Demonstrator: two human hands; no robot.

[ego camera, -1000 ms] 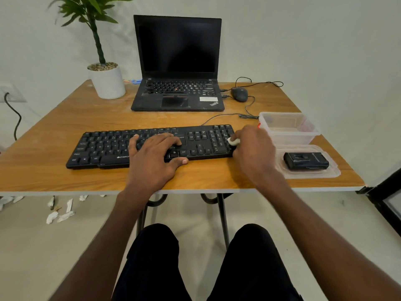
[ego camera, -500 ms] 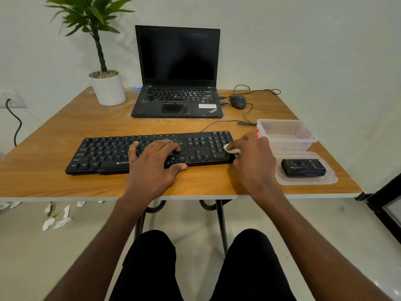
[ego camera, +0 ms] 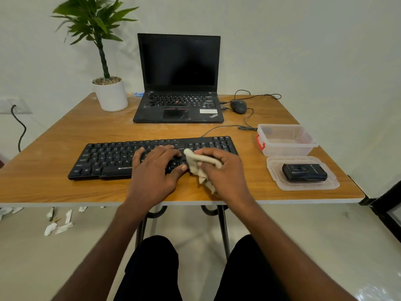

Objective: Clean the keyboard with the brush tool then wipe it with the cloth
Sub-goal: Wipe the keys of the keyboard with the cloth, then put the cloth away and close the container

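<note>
Your right hand [ego camera: 225, 170] pinches the soft, limp cloth [ego camera: 200, 165], bunched over the right part of the keyboard [ego camera: 108, 158], so grip it mid-wad, while your left hand [ego camera: 156, 168] rests spread-fingered on the keys.

Soft, even, fairly bright light fills the scene, leaving only faint shadows under the keyboard [ego camera: 152, 157] and the hands. The wide-angle lens bows the tabletop [ego camera: 65, 192] edge and stretches the corners. A pale glare patch marks the floor [ego camera: 373, 294] at lower right.
</note>
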